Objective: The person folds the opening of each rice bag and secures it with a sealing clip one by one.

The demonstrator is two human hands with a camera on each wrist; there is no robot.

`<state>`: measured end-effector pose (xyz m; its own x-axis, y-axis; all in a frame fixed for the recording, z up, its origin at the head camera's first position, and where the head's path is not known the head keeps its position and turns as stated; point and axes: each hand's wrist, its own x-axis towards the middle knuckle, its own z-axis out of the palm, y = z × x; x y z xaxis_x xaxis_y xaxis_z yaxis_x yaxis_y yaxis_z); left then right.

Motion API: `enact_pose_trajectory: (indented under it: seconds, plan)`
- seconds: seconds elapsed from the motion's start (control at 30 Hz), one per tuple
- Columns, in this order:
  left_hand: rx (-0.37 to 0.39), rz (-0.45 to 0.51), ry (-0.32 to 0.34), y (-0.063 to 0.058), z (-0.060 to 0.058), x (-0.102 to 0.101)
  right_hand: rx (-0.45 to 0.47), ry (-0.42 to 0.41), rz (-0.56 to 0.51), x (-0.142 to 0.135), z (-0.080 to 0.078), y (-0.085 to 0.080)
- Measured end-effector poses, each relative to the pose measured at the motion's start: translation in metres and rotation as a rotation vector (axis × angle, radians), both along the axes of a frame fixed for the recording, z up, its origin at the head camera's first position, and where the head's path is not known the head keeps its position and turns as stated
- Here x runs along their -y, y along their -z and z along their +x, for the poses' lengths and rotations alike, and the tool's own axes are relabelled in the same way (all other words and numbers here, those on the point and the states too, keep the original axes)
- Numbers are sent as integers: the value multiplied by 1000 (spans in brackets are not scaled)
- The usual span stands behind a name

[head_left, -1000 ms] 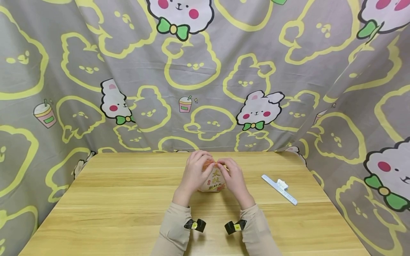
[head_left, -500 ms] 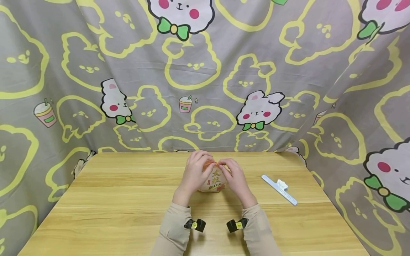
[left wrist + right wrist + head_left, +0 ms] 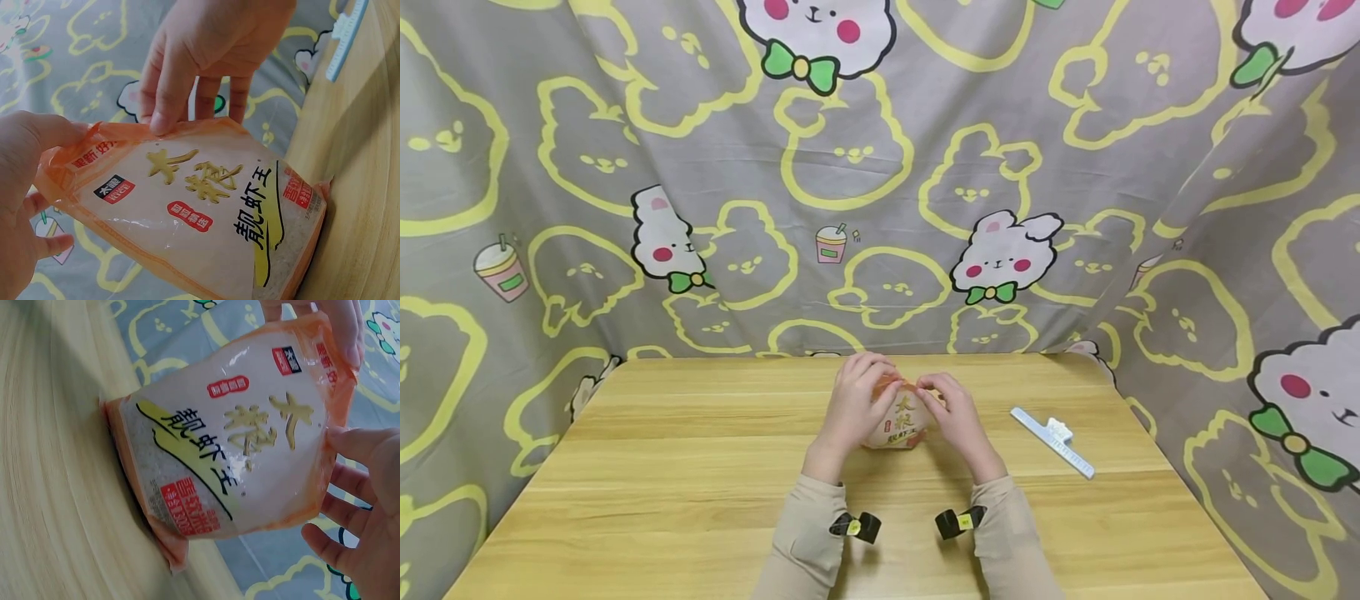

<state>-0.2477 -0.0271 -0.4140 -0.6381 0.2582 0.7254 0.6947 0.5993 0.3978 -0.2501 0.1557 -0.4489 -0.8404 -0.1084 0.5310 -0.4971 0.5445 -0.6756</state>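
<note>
A bag of rice [image 3: 898, 429], orange and white with gold and black lettering, stands upright on the wooden table. My left hand [image 3: 853, 408] pinches the top left of its orange edge; in the left wrist view the thumb [image 3: 59, 130] lies over that corner. Farther along the same top edge, my right hand [image 3: 955, 417] pinches the film between thumb [image 3: 356, 442] and fingers. Rice grains show through the lower part of the bag [image 3: 153, 465]. The back of the bag is hidden.
A long light-blue sealing clip [image 3: 1051, 443] with ruler-like marks lies on the table [image 3: 700, 467] to the right of the bag. Behind the table and along its sides hangs a grey curtain [image 3: 715, 167] with cartoon prints.
My right hand has shifted slightly to the right along the bag's top edge, widening the gap between the hands. The left hand keeps its place, and the bag stays standing.
</note>
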Motion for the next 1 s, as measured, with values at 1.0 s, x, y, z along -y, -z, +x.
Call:
enact_pose_trajectory:
  seconds: [1.0]
  plan:
    - [10, 2, 3, -2, 1, 2, 231, 12, -4, -23, -5, 12]
